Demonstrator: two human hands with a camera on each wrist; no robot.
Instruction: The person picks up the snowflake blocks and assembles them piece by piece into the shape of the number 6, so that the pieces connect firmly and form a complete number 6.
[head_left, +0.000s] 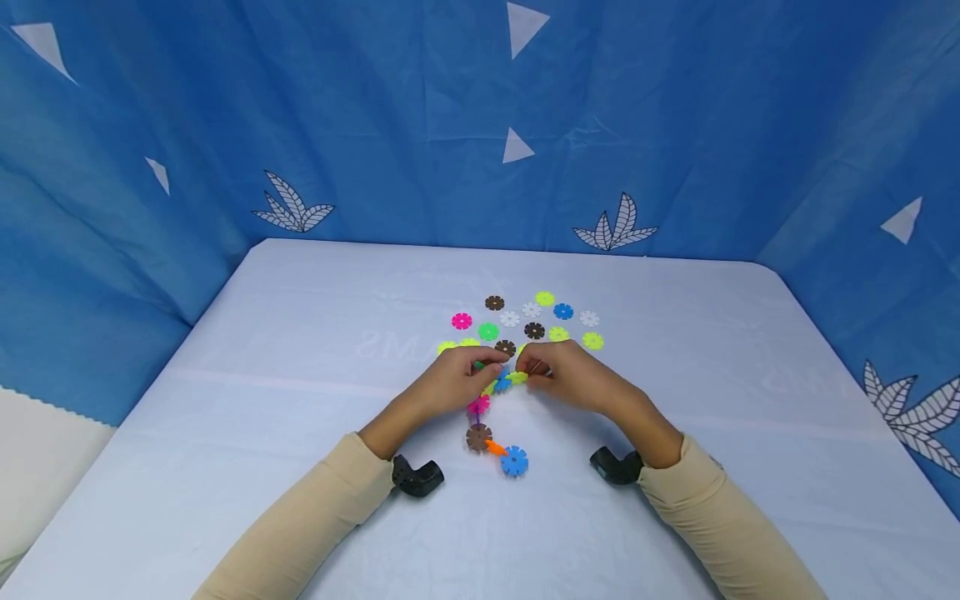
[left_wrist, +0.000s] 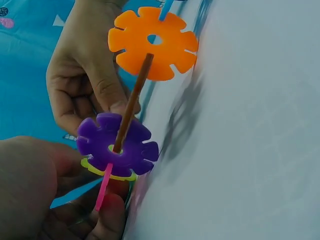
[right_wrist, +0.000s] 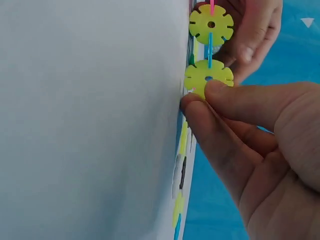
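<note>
A chain of slotted plastic snowflake discs (head_left: 479, 438) hangs between and below my hands, curving toward me. From its near end run a blue disc (head_left: 514, 462), an orange disc (left_wrist: 160, 45), a brown one seen edge-on, a purple disc (left_wrist: 115, 142), then pink and yellow ones. My left hand (head_left: 453, 379) grips the chain's upper part, around a blue disc (left_wrist: 75, 194). Thumb and forefinger of my right hand (head_left: 573, 377) pinch the yellow end disc (right_wrist: 200, 80), which is slotted onto that blue disc. A bit of green shows at the left fingertips.
Loose discs lie spread beyond the hands on the white table (head_left: 315, 333), among them a pink disc (head_left: 462, 321), a green disc (head_left: 488, 332), a blue disc (head_left: 563, 311) and several white, brown and yellow ones. A blue curtain (head_left: 420, 125) hangs behind the table.
</note>
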